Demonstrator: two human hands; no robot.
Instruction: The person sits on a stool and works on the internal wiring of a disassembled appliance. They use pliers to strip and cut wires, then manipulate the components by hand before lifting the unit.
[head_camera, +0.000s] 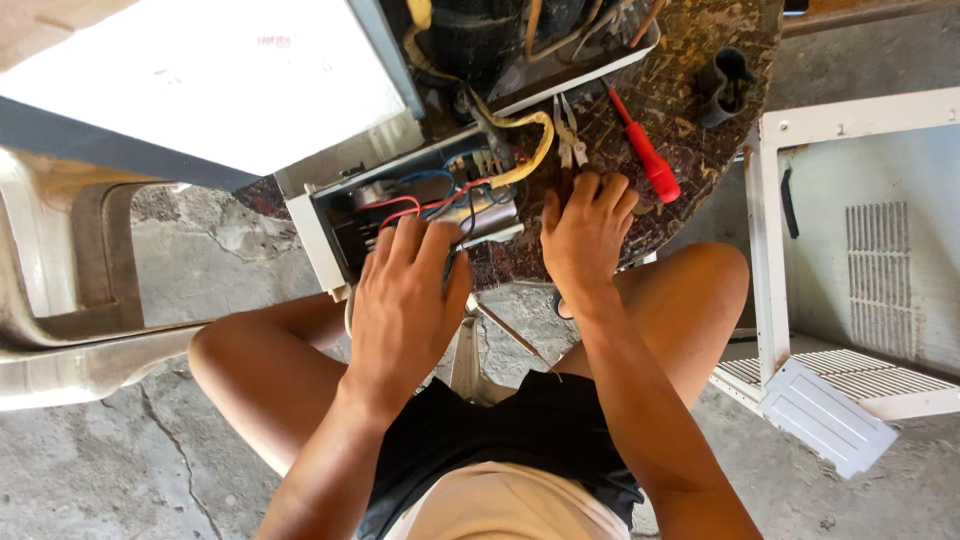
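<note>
A seated person's left hand (405, 300) presses flat on the wiring box (420, 215); the right hand (583, 235) closes its grip on pliers (568, 150) on the tabletop (700, 90). Steadying the box looks wise.

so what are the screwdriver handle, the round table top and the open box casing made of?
Screwdriver handle: glossy red plastic, probably. Table top: looks like worn, mottled wood, dark and flaking; uncertain. Box casing: thin white-painted sheet metal, judging by folded edges.

Wiring box (400, 215): lay left on the table (700, 50).
Pliers (568, 145): right of it.
Screwdriver (645, 155): right of pliers.
</note>
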